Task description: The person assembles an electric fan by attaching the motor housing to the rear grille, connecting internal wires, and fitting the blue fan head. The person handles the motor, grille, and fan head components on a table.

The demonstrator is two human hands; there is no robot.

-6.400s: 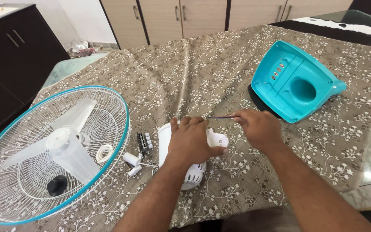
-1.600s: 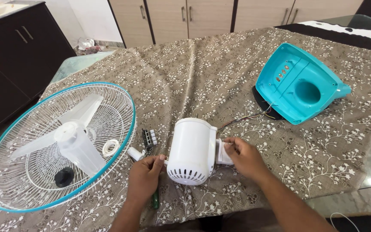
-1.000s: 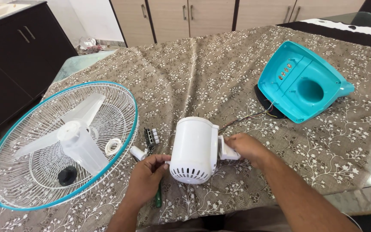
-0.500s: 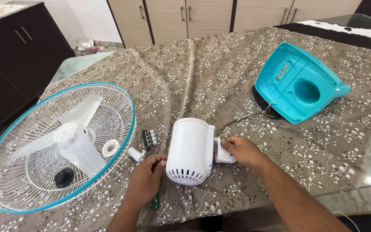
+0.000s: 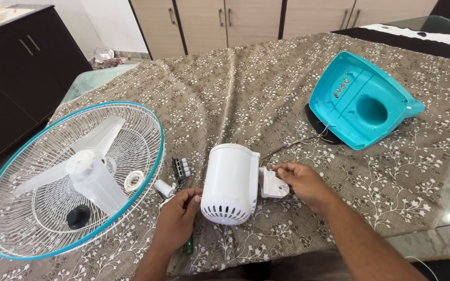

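Observation:
A white fan motor housing (image 5: 230, 182) lies on the patterned tablecloth near the front edge. My left hand (image 5: 177, 221) rests against its left side, fingers curled at the housing's edge. My right hand (image 5: 302, 182) pinches the thin coloured wires (image 5: 298, 141) beside the white neck bracket (image 5: 273, 184) on the housing's right side. Those wires run back to the turquoise fan base shell (image 5: 360, 101) at the far right.
A wire fan guard (image 5: 69, 177) with a turquoise rim holds a white blade, a black knob (image 5: 77, 216) and a white ring (image 5: 133, 180). A switch block (image 5: 179, 167), small white parts (image 5: 163, 188) and a green-handled screwdriver (image 5: 189, 244) lie by my left hand. Cabinets stand behind.
My right hand slid slightly right off the neck bracket, which now shows, and its fingers pinch the wires. My left hand and the housing have hardly moved.

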